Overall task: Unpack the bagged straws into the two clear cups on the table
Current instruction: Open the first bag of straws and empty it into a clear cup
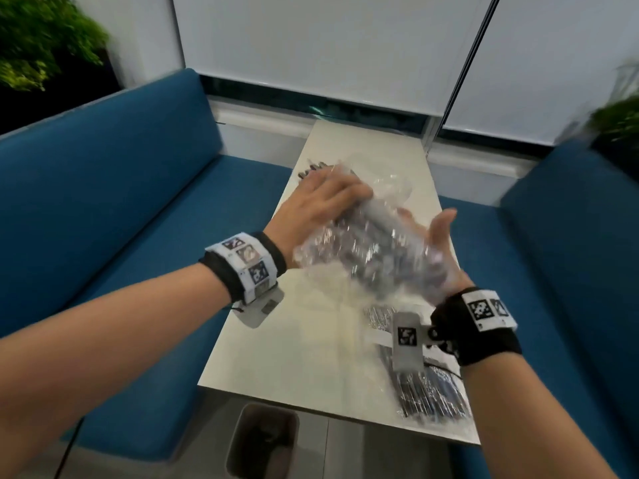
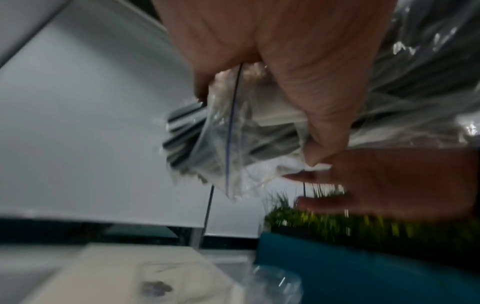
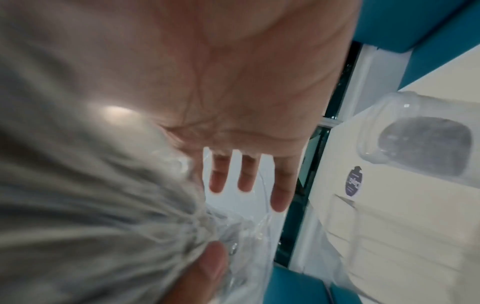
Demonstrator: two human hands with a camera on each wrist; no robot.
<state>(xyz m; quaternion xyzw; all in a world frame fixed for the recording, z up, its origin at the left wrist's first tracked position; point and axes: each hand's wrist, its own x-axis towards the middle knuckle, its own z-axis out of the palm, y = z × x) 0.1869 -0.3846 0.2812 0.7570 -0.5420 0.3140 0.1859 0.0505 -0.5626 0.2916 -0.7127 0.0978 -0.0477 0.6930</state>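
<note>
Above the table's middle, my left hand (image 1: 321, 202) grips the mouth end of a clear zip bag of dark straws (image 1: 363, 250). In the left wrist view its fingers (image 2: 298, 82) pinch the bunched bag (image 2: 233, 133), and straw ends (image 2: 182, 127) show at its opening. My right hand (image 1: 439, 243) lies open against the bag's right side, fingers (image 3: 233, 176) straight. A clear cup (image 3: 415, 133) with dark straws in it stands on the table beyond. A second clear cup (image 2: 275, 283) shows blurred at the table's edge.
More bagged straws (image 1: 432, 392) lie at the near right of the narrow white table (image 1: 294, 357). Blue benches (image 1: 121, 202) run along both sides. A bin (image 1: 262, 440) stands under the near edge. Plants sit behind the benches.
</note>
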